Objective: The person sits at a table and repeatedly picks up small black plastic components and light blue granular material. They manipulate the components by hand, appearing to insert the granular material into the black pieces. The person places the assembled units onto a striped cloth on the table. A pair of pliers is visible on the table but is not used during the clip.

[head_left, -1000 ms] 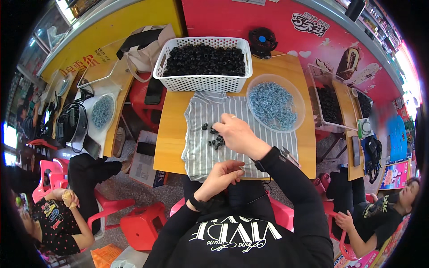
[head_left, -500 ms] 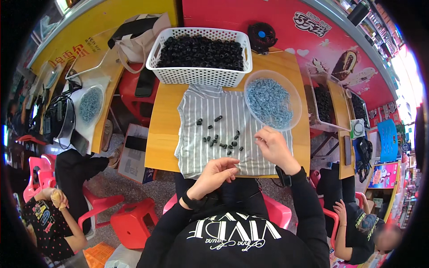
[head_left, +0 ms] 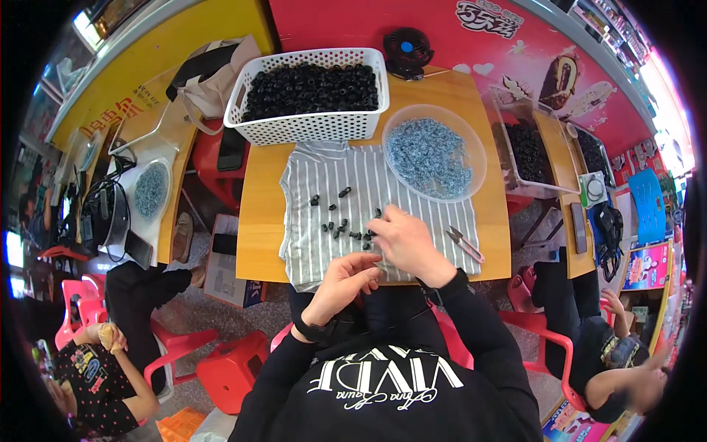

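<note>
My right hand (head_left: 406,244) is over the striped grey cloth, palm down. Its bent fingertips are beside a loose cluster of small black cylindrical pieces (head_left: 356,236), and whatever they pinch is hidden. Close by on the near left, my left hand (head_left: 343,284) is at the cloth's front edge, thumb and fingers curled together; I cannot make out what is between them. More black pieces (head_left: 315,200) are scattered farther back on the striped cloth (head_left: 302,250). To the right of my right hand lies a pair of small thread snips (head_left: 465,244) with a pinkish handle.
A white perforated basket (head_left: 313,132) full of black pieces stands at the table's back. Right of it is a clear round tub (head_left: 477,158) of small bluish translucent pieces. A black fan (head_left: 406,53) is behind. People sit at both sides, near red stools (head_left: 232,372).
My right hand has moved left from near the tub to the black pieces, uncovering the snips. My left hand remains near the cloth's front edge. The view has shifted slightly.
</note>
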The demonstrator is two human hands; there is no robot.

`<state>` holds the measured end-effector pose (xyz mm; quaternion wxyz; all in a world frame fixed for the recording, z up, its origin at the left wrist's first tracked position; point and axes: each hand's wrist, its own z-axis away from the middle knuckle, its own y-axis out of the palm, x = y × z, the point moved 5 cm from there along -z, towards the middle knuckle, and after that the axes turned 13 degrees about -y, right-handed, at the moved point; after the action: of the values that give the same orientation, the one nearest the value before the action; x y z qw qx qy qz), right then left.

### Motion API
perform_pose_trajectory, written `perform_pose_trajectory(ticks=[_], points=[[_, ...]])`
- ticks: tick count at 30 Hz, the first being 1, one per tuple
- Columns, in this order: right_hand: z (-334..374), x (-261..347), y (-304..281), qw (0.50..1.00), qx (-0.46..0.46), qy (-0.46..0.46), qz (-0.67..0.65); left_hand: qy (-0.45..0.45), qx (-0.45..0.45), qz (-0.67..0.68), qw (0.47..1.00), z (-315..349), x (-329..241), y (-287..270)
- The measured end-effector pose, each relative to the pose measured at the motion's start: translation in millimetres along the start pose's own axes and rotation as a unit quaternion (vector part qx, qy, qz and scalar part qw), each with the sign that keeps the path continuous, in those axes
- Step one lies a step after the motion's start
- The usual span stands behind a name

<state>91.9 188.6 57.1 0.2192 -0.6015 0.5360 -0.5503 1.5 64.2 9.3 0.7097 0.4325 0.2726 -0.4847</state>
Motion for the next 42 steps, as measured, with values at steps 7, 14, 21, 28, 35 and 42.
perform_pose_trajectory(ticks=[7, 14, 21, 28, 35, 42], points=[[18.3, 9.9, -19.4, 0.967, -0.101, -0.007, -0.235, 0.028, -0.006, 0.107, 0.994, 2.9, -1.4, -2.6], [50.2, 26.6, -24.3, 0.953, -0.142, 0.011, -0.266, 0.039, 0.107, 0.329, 0.937, -13.5, 4.4, 22.8], [31.4, -59.5, -100.6, 0.975, -0.208, 0.04, -0.059, 0.027, 0.082, 0.321, 0.943, -9.5, 3.3, 21.3], [-5.8, -118.5, -83.6, 0.995, 0.043, 0.088, 0.022, 0.005, 0.058, 0.289, 0.955, -17.0, 9.0, 14.3], [-20.4, -121.7, -60.7, 0.994, 0.054, 0.045, 0.086, 0.005, 0.113, 0.317, 0.942, -18.4, 5.8, 14.3], [-3.5, -144.3, -77.2, 0.99, -0.012, 0.142, -0.002, -0.002, 0.106, 0.328, 0.939, -18.7, 10.6, 7.9]])
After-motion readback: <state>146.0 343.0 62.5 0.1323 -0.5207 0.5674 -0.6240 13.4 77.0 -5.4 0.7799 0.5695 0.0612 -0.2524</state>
